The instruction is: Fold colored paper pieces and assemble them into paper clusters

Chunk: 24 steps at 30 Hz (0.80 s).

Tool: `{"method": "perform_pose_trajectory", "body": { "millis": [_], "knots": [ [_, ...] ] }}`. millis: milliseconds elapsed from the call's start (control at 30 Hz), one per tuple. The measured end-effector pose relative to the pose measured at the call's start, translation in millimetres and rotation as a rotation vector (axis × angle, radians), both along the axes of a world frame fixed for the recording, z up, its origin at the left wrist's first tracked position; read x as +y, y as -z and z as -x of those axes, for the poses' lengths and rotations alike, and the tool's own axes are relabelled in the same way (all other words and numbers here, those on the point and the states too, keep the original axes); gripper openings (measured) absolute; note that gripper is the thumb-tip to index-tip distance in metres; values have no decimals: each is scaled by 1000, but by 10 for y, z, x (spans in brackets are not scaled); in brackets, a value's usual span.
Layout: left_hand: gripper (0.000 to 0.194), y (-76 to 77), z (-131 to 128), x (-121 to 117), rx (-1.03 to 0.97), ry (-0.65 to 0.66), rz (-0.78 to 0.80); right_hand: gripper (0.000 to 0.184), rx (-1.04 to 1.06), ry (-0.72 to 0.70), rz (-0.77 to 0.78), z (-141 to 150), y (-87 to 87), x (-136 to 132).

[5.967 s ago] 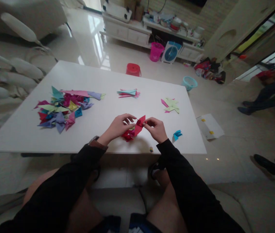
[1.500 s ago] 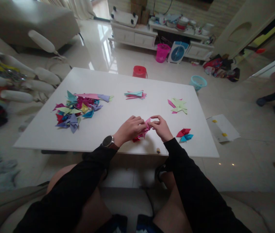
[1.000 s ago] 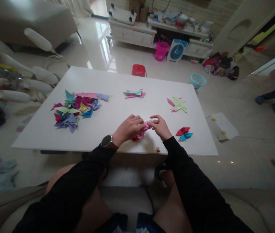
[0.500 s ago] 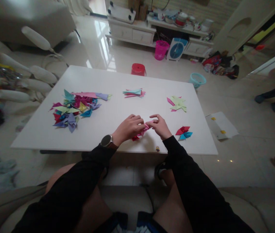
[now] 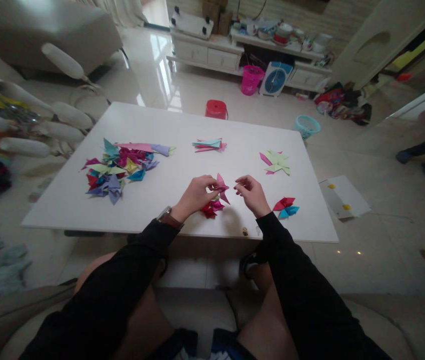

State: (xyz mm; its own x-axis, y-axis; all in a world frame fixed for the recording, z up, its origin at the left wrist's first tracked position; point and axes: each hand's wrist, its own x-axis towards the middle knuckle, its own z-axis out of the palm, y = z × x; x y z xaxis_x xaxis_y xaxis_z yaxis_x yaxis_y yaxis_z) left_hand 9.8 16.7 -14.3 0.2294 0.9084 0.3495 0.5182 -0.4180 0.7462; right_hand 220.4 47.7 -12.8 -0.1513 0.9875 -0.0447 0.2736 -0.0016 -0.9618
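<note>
Pinched in my left hand (image 5: pixel 198 194) is a pink folded paper crane (image 5: pixel 222 187), its points spread up and down, held a little above the white table (image 5: pixel 175 200). My right hand (image 5: pixel 250 194) hovers just to the right of it, fingers curved and apart, with nothing visible in them. Under my left hand lie red and magenta paper folds (image 5: pixel 210 209), partly hidden. To the right sit a red folded paper piece (image 5: pixel 283 203) and a blue one (image 5: pixel 288 211). Near the front edge is a small yellow-brown item (image 5: pixel 245 231).
A heap of colourful folded paper (image 5: pixel 113 170) covers the table's left side. Flat folded strips (image 5: pixel 209 145) lie at the back middle, light green pieces (image 5: pixel 278 162) at the back right. Beyond the table stand a red stool (image 5: pixel 216 109) and a light blue basket (image 5: pixel 307 126).
My right hand has let go of the pink paper crane and moved slightly right. The crane now stands spread out in my left hand, and more of the paper beneath shows.
</note>
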Motion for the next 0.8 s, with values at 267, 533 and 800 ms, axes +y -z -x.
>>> {"method": "perform_pose_trajectory", "body": {
  "millis": [267, 533, 800],
  "knots": [
    [5, -8, 25, 1, 16, -109, 5, 28, -29, -135, -35, 162, -79, -179],
    [2, 33, 16, -10, 75, -110, -55, 20, -84, -128, -32, 260, 58, -235],
    [7, 5, -62, -58, 166, -151, -101, 13, -152, -53, -19, 272, 84, -230]
  ]
}}
